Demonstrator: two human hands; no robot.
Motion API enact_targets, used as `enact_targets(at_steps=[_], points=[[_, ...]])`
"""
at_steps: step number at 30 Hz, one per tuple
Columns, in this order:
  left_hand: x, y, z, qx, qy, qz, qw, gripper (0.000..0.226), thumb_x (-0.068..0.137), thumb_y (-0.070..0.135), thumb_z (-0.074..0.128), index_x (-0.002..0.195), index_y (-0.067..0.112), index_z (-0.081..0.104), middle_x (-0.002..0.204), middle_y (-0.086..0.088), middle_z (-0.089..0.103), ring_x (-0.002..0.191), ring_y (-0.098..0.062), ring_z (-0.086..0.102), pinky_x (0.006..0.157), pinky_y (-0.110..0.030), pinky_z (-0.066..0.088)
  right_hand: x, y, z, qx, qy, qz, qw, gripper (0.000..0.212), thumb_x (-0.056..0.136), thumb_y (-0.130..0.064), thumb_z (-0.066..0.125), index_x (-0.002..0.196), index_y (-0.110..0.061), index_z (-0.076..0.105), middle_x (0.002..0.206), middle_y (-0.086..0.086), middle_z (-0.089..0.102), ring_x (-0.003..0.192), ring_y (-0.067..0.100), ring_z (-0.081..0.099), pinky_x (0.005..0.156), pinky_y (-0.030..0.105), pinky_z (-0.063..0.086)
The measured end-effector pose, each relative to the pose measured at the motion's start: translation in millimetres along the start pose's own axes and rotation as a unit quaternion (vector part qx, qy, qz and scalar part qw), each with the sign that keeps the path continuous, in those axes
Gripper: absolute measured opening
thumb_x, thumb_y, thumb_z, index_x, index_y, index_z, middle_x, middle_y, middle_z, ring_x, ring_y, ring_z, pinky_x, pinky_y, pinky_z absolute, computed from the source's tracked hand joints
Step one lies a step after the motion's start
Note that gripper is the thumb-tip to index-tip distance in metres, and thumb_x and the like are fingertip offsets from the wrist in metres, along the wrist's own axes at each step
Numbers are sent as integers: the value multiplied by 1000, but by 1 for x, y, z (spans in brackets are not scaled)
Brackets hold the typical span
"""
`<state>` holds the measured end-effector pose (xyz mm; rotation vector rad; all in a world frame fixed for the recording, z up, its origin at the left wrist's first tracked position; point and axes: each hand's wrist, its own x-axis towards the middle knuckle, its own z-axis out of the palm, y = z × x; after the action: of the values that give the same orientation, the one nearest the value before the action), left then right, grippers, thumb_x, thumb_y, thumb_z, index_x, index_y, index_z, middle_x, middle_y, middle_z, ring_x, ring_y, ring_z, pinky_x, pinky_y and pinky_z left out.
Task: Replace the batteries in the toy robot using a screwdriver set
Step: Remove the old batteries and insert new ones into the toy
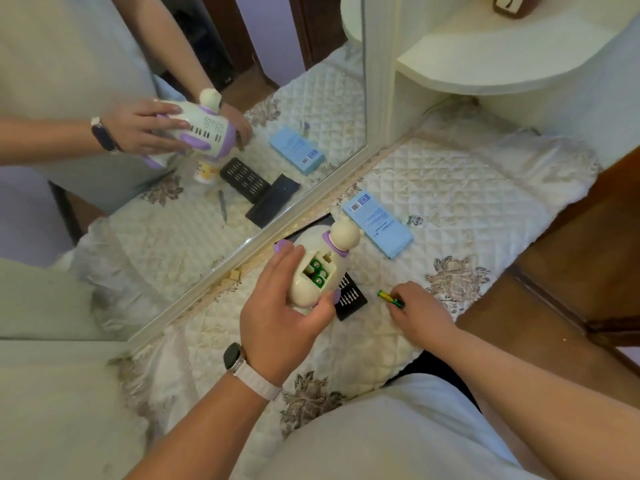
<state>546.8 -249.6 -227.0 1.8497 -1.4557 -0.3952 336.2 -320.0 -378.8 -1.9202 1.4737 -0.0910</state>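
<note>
Left hand [282,306] holds the toy robot [317,268] up off the quilted surface [450,188], fingers wrapped round its cream body, back side facing up, head pointing toward the mirror [194,161]. Battery compartment [318,271] is open, green batteries seated inside, one slot looks empty. Right hand [420,315] is low by the surface, grip pinched on a loose green-and-yellow battery [390,299], right of the toy. Black screwdriver bit tray [350,296] lies flat under and just right of the toy, partly hidden by it. Blue box [377,228] lies further back, near the mirror edge, with small silvery bits [415,220] just beside it, too small to tell what. Watch [233,356] on the left wrist. Mirror shows the toy's front, both hands, tray and blue box.
</note>
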Motion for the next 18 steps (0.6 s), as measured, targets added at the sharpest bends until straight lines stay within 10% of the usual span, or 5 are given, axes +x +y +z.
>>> enact_targets(at_steps=[12,18], points=[[-1,5,-26,-35,130,-25,991,68,70,49,67,133,23,56,139,0,57,125,-9,55,96,-24,49,-18,-109,-89,160,78,-101,979,13,89,-22,68,99,-28,64,85,-16,57,75,-5,53,64,3,37],[5,13,-30,-14,202,-15,979,65,72,41,69,132,18,58,138,-3,58,128,-6,52,98,-20,48,-29,-154,-131,250,56,-194,947,30,83,-11,73,86,-39,62,72,-7,60,64,2,52,61,10,42]])
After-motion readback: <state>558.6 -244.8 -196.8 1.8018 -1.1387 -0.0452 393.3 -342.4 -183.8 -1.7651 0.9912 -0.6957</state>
